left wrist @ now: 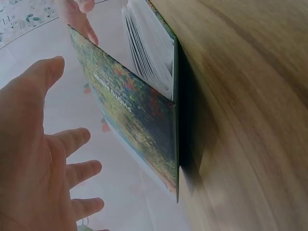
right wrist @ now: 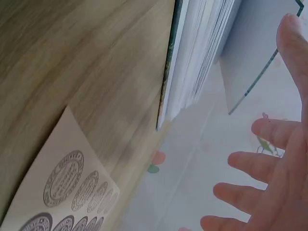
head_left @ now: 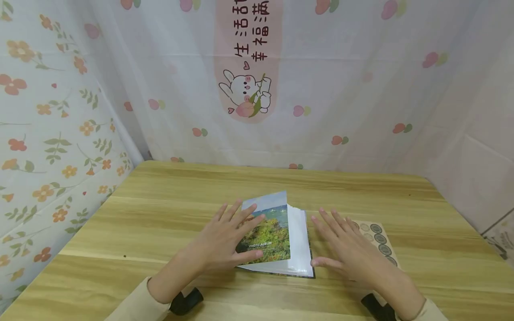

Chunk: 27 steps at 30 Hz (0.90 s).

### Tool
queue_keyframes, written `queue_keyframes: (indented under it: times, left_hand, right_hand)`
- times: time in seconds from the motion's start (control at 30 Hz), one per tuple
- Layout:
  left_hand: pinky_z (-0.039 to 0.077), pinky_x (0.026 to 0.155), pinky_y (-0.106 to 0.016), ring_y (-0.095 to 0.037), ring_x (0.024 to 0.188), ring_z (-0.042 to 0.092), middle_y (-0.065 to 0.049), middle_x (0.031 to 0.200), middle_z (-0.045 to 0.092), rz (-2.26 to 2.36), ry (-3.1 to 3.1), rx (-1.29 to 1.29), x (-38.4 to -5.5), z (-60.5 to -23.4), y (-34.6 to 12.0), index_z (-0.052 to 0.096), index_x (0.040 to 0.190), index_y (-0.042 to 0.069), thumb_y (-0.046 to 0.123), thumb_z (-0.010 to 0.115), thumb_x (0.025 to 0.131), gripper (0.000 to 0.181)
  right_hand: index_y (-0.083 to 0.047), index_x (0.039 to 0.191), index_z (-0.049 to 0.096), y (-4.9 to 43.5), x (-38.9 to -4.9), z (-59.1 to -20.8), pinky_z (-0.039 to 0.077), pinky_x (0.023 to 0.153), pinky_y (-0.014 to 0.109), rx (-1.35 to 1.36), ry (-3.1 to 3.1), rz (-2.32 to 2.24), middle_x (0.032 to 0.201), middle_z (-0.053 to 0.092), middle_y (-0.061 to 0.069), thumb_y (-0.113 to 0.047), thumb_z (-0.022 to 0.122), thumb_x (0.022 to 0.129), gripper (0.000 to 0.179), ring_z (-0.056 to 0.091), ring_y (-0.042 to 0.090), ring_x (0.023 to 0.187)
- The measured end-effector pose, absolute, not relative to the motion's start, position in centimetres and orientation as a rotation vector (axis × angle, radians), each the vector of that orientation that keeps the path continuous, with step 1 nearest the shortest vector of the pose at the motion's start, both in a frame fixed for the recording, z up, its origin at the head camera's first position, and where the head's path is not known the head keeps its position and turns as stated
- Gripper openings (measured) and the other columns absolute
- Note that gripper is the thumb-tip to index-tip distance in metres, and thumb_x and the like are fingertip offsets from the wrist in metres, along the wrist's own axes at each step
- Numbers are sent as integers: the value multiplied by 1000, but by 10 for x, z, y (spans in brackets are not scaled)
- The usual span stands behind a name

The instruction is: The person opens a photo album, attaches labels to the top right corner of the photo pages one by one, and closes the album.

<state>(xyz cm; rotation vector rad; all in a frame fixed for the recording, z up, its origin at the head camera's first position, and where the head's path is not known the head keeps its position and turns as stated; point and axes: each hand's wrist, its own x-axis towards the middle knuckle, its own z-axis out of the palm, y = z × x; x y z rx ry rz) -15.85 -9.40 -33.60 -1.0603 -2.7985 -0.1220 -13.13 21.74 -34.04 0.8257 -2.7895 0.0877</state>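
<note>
A photo album (head_left: 267,240) with a landscape picture on its cover lies on the table, its front cover raised part way over a thick stack of white pages (right wrist: 195,53). Over the cover's left side my left hand (head_left: 221,240) hovers, fingers straight and spread; the left wrist view shows a gap between that hand (left wrist: 38,139) and the cover (left wrist: 130,106). My right hand (head_left: 353,249) is held spread to the right of the album, above a tan sheet of round stamp-like stickers (head_left: 379,238). Neither hand holds anything.
The wood-grain table (head_left: 120,232) extends round the album on all sides. A patterned cloth (head_left: 321,89) hangs behind it, and a flowered cloth (head_left: 48,156) hangs along the left. Black straps with mounts (head_left: 186,301) sit at both wrists.
</note>
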Motion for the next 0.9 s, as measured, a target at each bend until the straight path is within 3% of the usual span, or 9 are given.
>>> queue_keyframes:
  times: [0.37, 0.63, 0.9]
  left_hand:
    - [17, 111, -57, -31, 144, 10, -2, 156, 19, -143, -2783, -1057, -159, -339, -92, 21, 149, 26, 66, 32, 90, 72]
    - [20, 111, -54, -33, 143, 12, -4, 154, 23, -229, -2768, -1042, -157, -338, -85, 22, 149, 23, 64, 32, 91, 72]
    - [32, 105, -52, -36, 135, 32, -7, 148, 35, -356, -2674, -1186, -153, -341, -76, 29, 146, 20, 59, 41, 91, 68]
  right_hand:
    - [-8, 140, 39, 211, -136, -337, 39, 97, 55, 898, -2785, 258, 143, 40, 16, -52, 54, 87, 70, 43, 39, 126]
    - [-10, 139, 42, 197, -142, -329, 43, 93, 51, 902, -2927, 368, 143, 39, 16, -51, 51, 90, 64, 45, 36, 125]
    - [-6, 140, 39, 185, -145, -330, 40, 98, 52, 931, -2961, 447, 143, 39, 18, -41, 56, 90, 63, 41, 37, 128]
